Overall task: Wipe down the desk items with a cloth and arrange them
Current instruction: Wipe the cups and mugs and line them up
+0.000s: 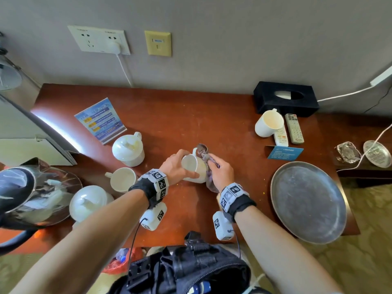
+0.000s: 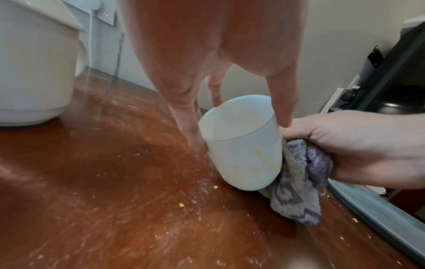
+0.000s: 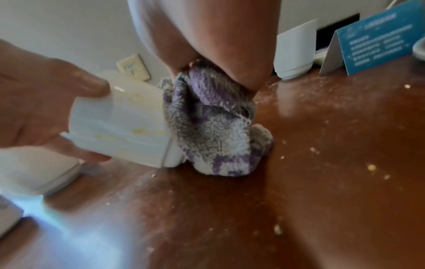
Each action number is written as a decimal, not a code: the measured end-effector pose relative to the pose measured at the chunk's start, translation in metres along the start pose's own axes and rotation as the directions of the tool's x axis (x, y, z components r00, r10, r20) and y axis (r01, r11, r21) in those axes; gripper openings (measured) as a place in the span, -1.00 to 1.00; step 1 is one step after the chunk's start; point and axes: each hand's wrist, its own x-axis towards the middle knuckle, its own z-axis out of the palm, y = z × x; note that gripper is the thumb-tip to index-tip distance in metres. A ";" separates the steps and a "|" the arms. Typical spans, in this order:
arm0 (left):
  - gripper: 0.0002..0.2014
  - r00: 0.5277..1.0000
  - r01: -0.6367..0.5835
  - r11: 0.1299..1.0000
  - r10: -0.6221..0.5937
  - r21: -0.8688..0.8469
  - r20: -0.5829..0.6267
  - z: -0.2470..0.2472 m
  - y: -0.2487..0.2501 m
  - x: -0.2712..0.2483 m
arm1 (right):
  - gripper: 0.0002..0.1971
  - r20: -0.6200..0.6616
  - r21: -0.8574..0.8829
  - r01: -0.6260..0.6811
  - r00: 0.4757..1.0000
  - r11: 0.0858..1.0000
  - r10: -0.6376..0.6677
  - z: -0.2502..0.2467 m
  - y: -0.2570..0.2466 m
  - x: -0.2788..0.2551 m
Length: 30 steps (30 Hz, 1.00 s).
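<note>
A white mug (image 1: pixel 194 166) (image 2: pixel 241 143) (image 3: pixel 124 125) with yellow stains is tilted on its side just above the middle of the brown desk (image 1: pixel 191 115). My left hand (image 1: pixel 176 166) (image 2: pixel 207 91) grips it near the rim, thumb on one side and fingers on the other. My right hand (image 1: pixel 220 170) (image 3: pixel 218 45) clutches a purple and grey cloth (image 1: pixel 209 164) (image 2: pixel 296 183) (image 3: pixel 211 123) and presses it against the mug's base and side. The cloth's lower end touches the desk.
Left of me stand two lidded white pots (image 1: pixel 128 149) (image 1: pixel 89 201), an open mug (image 1: pixel 123 179), a blue sign (image 1: pixel 99 119) and a steel kettle (image 1: pixel 25 194). On the right are a metal tray (image 1: pixel 307 202), a mug (image 1: pixel 269 124), two remotes (image 1: pixel 293 128), a blue card (image 1: pixel 284 152) and a tissue box (image 1: pixel 285 98). Crumbs dot the desk.
</note>
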 end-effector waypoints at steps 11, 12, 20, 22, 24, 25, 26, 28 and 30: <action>-0.29 0.996 0.077 0.996 -0.079 -0.049 -0.044 0.007 0.002 -0.003 | -0.72 0.039 -0.031 0.226 0.974 0.974 -0.225 -0.010 -0.016 -0.002; -0.28 0.996 0.072 0.996 -0.074 -0.044 -0.045 0.007 0.004 -0.004 | -0.72 0.059 -0.051 0.286 0.957 0.957 -0.283 -0.007 -0.016 -0.003; -0.30 0.987 0.116 0.988 -0.126 -0.105 -0.095 0.016 0.007 -0.014 | -0.72 0.072 -0.064 0.101 0.993 0.993 -0.096 -0.003 0.006 0.017; -0.30 0.983 0.152 0.980 -0.164 -0.132 -0.088 0.017 0.011 -0.013 | -0.73 0.113 -0.062 0.099 0.989 0.993 -0.091 -0.005 0.002 0.020; -0.30 0.977 0.184 0.967 -0.200 -0.177 -0.074 0.020 0.013 -0.014 | -0.75 0.139 -0.027 0.194 0.972 0.981 -0.189 -0.007 -0.003 0.012; -0.31 0.976 0.193 0.964 -0.209 -0.185 -0.067 0.023 0.014 -0.016 | -0.76 0.134 -0.017 0.264 0.956 0.964 -0.259 -0.010 -0.002 0.006; -0.30 0.975 0.201 0.962 -0.216 -0.185 -0.060 0.026 0.015 -0.018 | -0.76 0.129 -0.020 0.326 0.938 0.945 -0.321 -0.013 0.001 0.000; -0.31 0.971 0.215 0.958 -0.231 -0.190 -0.067 0.032 0.016 -0.022 | -0.75 0.137 -0.045 0.409 0.906 0.912 -0.399 -0.019 0.012 -0.011; -0.33 0.963 0.233 0.949 -0.256 -0.212 -0.088 0.037 0.018 -0.025 | -0.75 0.133 -0.083 0.420 0.903 0.904 -0.408 -0.024 0.026 -0.009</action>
